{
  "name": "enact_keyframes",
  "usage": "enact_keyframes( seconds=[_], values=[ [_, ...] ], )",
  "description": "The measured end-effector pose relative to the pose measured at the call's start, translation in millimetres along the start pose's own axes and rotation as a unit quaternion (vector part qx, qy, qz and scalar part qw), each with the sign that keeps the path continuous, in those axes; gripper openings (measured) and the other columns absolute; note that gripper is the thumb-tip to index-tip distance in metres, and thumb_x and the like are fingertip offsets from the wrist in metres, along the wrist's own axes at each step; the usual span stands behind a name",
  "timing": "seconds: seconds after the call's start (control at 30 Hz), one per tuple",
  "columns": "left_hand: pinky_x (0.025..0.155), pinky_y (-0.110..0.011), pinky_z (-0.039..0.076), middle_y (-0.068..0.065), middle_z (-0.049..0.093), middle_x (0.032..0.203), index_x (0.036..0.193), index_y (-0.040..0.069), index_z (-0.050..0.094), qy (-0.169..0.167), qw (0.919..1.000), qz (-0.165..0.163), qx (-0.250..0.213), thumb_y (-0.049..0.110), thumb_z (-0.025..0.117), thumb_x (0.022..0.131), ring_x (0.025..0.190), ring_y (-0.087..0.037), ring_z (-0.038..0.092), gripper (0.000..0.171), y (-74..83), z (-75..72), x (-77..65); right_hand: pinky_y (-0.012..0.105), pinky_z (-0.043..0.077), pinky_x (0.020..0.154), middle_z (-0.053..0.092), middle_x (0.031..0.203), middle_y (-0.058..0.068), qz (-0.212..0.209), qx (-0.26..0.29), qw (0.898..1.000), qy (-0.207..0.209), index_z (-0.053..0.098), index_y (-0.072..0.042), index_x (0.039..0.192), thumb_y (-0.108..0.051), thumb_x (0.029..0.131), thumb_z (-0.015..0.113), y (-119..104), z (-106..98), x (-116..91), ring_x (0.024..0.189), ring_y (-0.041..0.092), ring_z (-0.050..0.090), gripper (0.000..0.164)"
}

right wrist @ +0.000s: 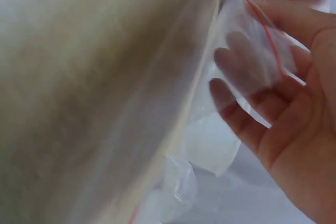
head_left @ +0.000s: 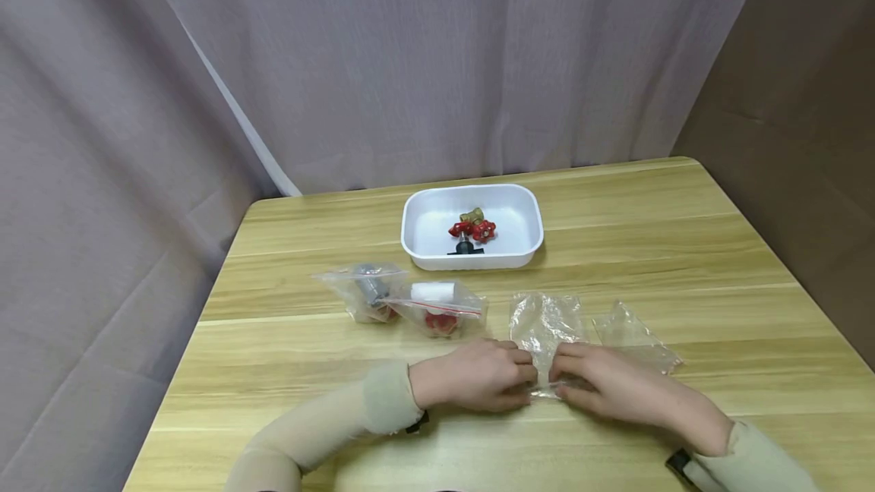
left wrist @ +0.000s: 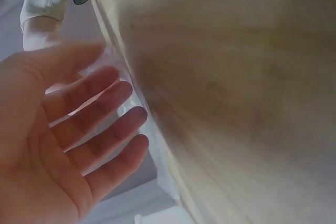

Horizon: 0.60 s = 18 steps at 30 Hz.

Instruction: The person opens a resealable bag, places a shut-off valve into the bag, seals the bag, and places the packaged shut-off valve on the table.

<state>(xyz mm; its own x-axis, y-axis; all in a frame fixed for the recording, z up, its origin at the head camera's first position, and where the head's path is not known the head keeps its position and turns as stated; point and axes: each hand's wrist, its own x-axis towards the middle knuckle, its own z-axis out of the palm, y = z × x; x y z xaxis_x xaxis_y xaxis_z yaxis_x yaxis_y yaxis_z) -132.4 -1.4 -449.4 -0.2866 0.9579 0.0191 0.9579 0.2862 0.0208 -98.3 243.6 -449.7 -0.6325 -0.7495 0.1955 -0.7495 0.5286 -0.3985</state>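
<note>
A clear zip bag (head_left: 547,321) lies flat on the table, its near edge between the two hands. My left hand (head_left: 488,375) rests at its left side. In the left wrist view the fingers of my left hand (left wrist: 79,124) are spread and loosely bent, their tips along the plastic. On the other side, my right hand (head_left: 608,382) pinches the near edge with thumb and forefinger. In the right wrist view, the bag's red zip strip (right wrist: 265,30) crosses in front of my right hand (right wrist: 283,98), whose other fingers show through the raised film.
A second clear bag (head_left: 632,336) lies behind the right hand. Left of centre are two filled zip bags, one with a grey part (head_left: 371,285), one with a white part (head_left: 432,293) and a red knob. A white tray (head_left: 472,262) behind holds red-handled valve parts (head_left: 483,231).
</note>
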Motion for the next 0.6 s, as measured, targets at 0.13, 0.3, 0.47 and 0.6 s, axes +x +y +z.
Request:
enact_keyframes(
  seconds=[0.13, 0.3, 0.47, 0.6],
  values=[
    [0.075, -0.017, 0.050, 0.009, 0.066, 0.096, 0.106, 0.019, 0.071, 0.045, 0.9979, -0.029, -0.036, 0.028, 0.065, 0.098, 0.088, -0.005, 0.062, 0.013, -4.9, -13.6, 0.5, 0.026, 0.055, 0.067, 0.063, 0.095, -0.020, -0.003, -0.019, 0.998, 0.064, 0.071, -0.025, 0.098, -0.012, 0.087, 0.078, 0, -16, 6, 0.082, -0.003, 0.059, 0.018],
    [0.077, -0.013, 0.049, 0.007, 0.072, 0.100, 0.106, 0.016, 0.073, 0.148, 0.9791, -0.090, -0.106, 0.019, 0.065, 0.098, 0.089, -0.002, 0.065, 0.012, -14.0, -50.5, 1.9, 0.024, 0.054, 0.067, 0.070, 0.093, -0.015, -0.009, -0.065, 0.983, 0.174, 0.073, -0.023, 0.096, -0.006, 0.080, 0.082, 0, -48, 14, 0.081, 0.002, 0.066, 0.025],
    [0.082, -0.015, 0.050, 0.002, 0.074, 0.100, 0.106, 0.009, 0.073, 0.240, 0.9446, -0.119, -0.191, 0.010, 0.063, 0.098, 0.092, -0.005, 0.068, 0.013, -24.3, -77.3, 2.4, 0.018, 0.054, 0.075, 0.073, 0.096, -0.009, -0.009, -0.055, 0.969, 0.240, 0.075, -0.018, 0.098, 0.000, 0.077, 0.082, -3, -74, 25, 0.084, 0.010, 0.070, 0.029],
    [0.083, -0.019, 0.051, 0.001, 0.075, 0.103, 0.107, 0.009, 0.074, 0.267, 0.9305, -0.138, -0.209, 0.010, 0.064, 0.098, 0.094, -0.009, 0.069, 0.013, -27.8, -85.0, 1.0, 0.020, 0.054, 0.074, 0.073, 0.095, -0.010, 0.007, -0.041, 0.967, 0.251, 0.076, -0.017, 0.100, 0.001, 0.078, 0.082, -5, -79, 31, 0.086, 0.010, 0.069, 0.028]
  ],
)
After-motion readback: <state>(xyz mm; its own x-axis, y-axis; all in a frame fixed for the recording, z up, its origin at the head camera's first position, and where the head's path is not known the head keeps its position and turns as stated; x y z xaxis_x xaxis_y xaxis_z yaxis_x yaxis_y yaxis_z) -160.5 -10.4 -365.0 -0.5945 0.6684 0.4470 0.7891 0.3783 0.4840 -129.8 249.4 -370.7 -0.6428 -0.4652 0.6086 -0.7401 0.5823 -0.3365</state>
